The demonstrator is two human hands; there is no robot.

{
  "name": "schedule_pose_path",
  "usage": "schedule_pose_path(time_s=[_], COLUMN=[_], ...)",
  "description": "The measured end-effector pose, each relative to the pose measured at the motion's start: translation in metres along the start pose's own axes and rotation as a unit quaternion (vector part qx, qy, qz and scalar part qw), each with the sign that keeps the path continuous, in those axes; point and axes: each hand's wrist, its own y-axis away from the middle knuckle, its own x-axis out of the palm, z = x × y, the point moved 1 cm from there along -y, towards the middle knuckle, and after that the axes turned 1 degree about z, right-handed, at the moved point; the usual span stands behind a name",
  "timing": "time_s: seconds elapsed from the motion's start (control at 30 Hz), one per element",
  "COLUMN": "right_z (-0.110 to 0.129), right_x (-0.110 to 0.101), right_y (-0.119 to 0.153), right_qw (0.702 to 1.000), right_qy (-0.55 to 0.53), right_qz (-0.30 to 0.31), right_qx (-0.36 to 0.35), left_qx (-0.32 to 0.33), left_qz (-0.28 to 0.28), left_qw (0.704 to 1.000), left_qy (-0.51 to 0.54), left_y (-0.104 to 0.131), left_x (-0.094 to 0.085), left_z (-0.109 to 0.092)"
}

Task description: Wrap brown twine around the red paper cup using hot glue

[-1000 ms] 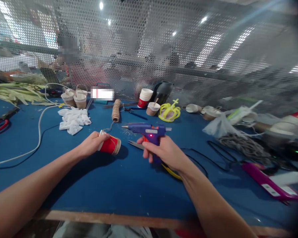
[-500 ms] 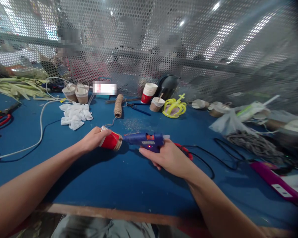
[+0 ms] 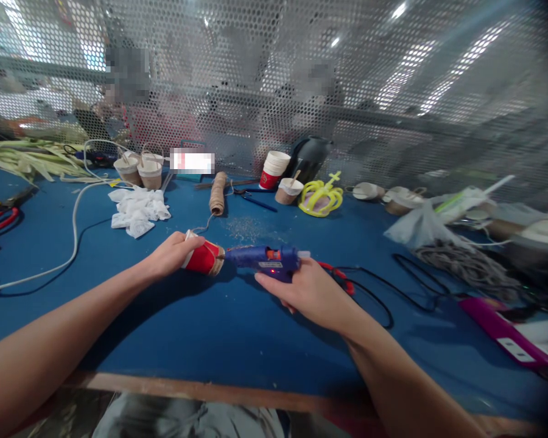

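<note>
My left hand (image 3: 176, 254) grips a red paper cup (image 3: 201, 258) tilted on its side, its end wrapped in twine and facing right. A blue glue gun (image 3: 260, 258) with a small red light is held in my right hand (image 3: 308, 289), fingers wrapped round its handle. The nozzle touches or nearly touches the twine-wrapped end of the cup. A clear glue stick (image 3: 304, 254) pokes out of the gun's back. From the cup, a strand of twine runs up to a twine spool (image 3: 217, 193) lying behind it.
White gloves (image 3: 139, 210) lie at left, near twine-wrapped cups (image 3: 150, 171) and pliers (image 3: 2, 216). Behind are stacked paper cups (image 3: 274, 170), a yellow crown-shaped piece (image 3: 320, 198) and a dark kettle (image 3: 309, 159). At right lie grey cord (image 3: 468, 264), a plastic bag (image 3: 415, 225) and a purple power strip (image 3: 497, 328).
Almost nothing differs. Both hands keep their places, with the glue gun's nozzle still at the cup's twine-wrapped end; the view shifts very slightly.
</note>
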Motion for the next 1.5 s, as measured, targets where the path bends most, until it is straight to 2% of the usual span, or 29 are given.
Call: schedule_pose_path(time_s=[0.13, 0.43, 0.63, 0.8, 1.03, 1.37, 1.5], right_z=[-0.0006, 0.0010, -0.0030, -0.0024, 0.0015, -0.0042, -0.0036], right_x=[0.0010, 0.0016, 0.0015, 0.0006, 0.0016, 0.0035, 0.0035], right_y=[-0.0009, 0.0014, 0.0004, 0.0009, 0.0012, 0.0032, 0.0024], right_qw=[0.999, 0.997, 0.996, 0.996, 0.991, 0.993, 0.990], right_qy=[0.030, 0.061, 0.065, 0.069, 0.091, 0.097, 0.120], right_qz=[-0.020, -0.028, -0.019, -0.027, -0.044, -0.016, -0.029], right_qx=[-0.035, -0.033, -0.061, -0.057, -0.085, -0.066, -0.063], left_qx=[-0.006, -0.007, 0.003, -0.002, -0.005, 0.007, 0.009], left_qz=[0.001, 0.009, 0.010, 0.003, 0.001, 0.006, 0.007], left_qw=[1.000, 1.000, 1.000, 1.000, 1.000, 1.000, 1.000], left_qy=[0.000, 0.006, 0.013, 0.019, 0.018, 0.013, 0.005], left_y=[-0.0005, 0.0006, -0.0015, -0.0028, -0.0020, -0.0020, -0.0008], left_x=[-0.0003, 0.0007, 0.0005, 0.0004, 0.0002, 0.0008, 0.0013], left_z=[0.0015, -0.0001, 0.0035, 0.0046, 0.0047, 0.0030, 0.0011])
